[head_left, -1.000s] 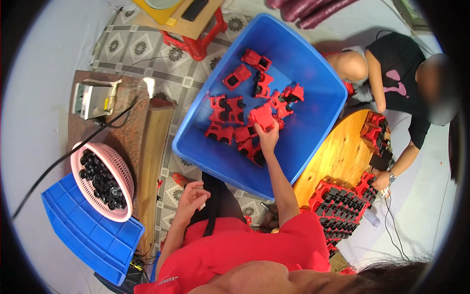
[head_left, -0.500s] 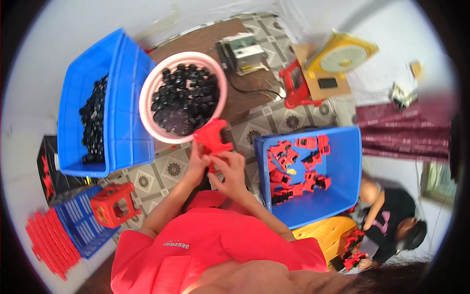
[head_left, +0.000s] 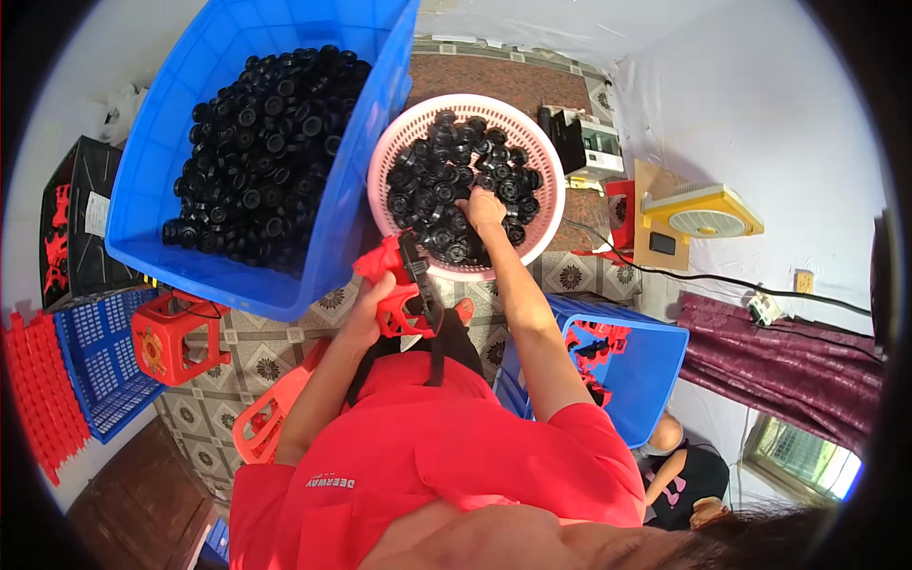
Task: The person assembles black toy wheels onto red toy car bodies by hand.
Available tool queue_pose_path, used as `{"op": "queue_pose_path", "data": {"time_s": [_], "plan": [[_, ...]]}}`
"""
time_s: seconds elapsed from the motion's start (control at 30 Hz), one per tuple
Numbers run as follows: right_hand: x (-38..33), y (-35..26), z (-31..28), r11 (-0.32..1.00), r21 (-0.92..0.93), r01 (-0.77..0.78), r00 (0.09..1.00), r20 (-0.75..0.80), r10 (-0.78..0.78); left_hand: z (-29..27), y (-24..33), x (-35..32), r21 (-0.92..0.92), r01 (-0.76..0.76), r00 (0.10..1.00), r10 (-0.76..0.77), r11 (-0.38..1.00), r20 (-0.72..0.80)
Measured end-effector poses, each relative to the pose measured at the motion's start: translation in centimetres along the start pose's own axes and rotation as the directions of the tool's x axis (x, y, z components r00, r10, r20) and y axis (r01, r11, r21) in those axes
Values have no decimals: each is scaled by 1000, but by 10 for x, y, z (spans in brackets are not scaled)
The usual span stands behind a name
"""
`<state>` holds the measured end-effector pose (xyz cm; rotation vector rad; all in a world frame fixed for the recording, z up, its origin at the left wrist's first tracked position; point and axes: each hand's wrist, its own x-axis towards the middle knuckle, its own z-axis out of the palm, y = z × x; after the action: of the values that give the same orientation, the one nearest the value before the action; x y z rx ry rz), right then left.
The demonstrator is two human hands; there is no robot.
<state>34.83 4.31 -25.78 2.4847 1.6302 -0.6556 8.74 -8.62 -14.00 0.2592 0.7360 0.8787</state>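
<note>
My left hand is closed around a red plastic toy vehicle body with black parts, held above my lap. My right arm stretches forward over a pink perforated basket. Inside it, my right hand reaches down among a heap of black toy wheels. Its fingers are bent together, their tips partly hidden, and what they pinch cannot be made out. The toy body is near the basket's close rim.
A large blue bin of black wheels stands left of the basket. Another blue bin, at my right, contains red toy bodies. A red stool is at the left. A cable runs rightward; a person sits at lower right.
My right hand has left the red toy body and moved forward into the basket. My left hand keeps hold of the body. The view has shifted, showing more of the left blue bin.
</note>
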Motion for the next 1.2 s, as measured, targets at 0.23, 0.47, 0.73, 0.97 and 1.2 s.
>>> {"op": "queue_pose_path", "data": {"time_s": [0.23,0.47,0.73,0.97,1.2], "plan": [[-33,8,-1,869,429,248,934,-345,-96,6,19,23,-51,25,998,-27,998,-50],[-127,-15,-109,-87,979,182,844,-201,-497,3,3,55,216,-13,970,65,976,-235],[-116,2,-111,137,986,95,787,10,-617,49,3,64,285,-85,986,122,955,-115],[-113,19,-95,249,961,-118,665,262,-700,60,-6,54,337,17,985,42,941,-166],[-91,20,-55,162,986,45,647,95,-756,58,-16,52,328,-66,963,146,942,-226]]}}
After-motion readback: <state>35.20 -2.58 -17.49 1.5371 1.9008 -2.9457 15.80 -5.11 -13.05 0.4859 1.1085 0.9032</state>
